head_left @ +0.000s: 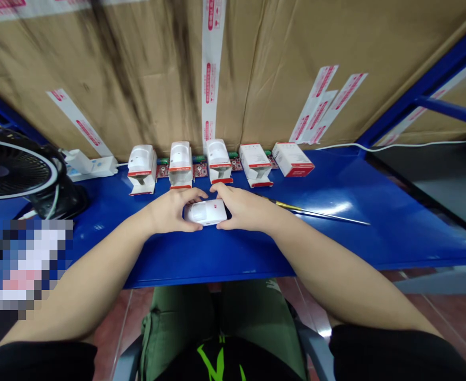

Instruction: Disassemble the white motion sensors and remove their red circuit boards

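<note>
A white motion sensor lies on its back or is held just above the blue table, its curved lens toward the left. My left hand curls round its left end, with the fingers behind and the thumb in front. Round the right end, my right hand closes in the same way. Behind the hands stands a row of small white and red boxes, several with end flaps open, such as the box. Three similar white sensors, one of them a sensor, rest on the boxes at the left.
A long screwdriver lies right of my right hand. Red and green circuit boards sit behind the boxes. A black fan and a white power strip stand at the left. Taped cardboard backs the blue table.
</note>
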Demonstrator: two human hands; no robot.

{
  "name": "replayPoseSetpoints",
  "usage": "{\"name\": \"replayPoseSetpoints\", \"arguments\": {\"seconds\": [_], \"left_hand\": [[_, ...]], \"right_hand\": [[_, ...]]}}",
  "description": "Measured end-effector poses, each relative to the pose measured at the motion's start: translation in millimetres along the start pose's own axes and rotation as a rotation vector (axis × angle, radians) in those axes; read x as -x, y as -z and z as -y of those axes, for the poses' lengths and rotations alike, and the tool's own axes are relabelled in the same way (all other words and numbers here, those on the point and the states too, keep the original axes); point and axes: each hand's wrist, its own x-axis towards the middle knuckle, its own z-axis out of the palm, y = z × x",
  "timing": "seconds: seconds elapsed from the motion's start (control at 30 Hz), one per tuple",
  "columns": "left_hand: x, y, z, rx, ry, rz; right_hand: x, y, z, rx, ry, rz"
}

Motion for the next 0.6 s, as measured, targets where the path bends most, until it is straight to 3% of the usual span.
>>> {"name": "replayPoseSetpoints", "arguments": {"seconds": [0.2, 0.6], "left_hand": [[-1, -0.5, -2, -0.081, -0.011, 0.012], [-1, -6.5, -7, -0.255, 0.015, 0.042]], "right_hand": [[2, 3, 6, 0.040, -0.021, 0.015], [3, 9, -4, -0.025, 0.099, 0.072]]}}
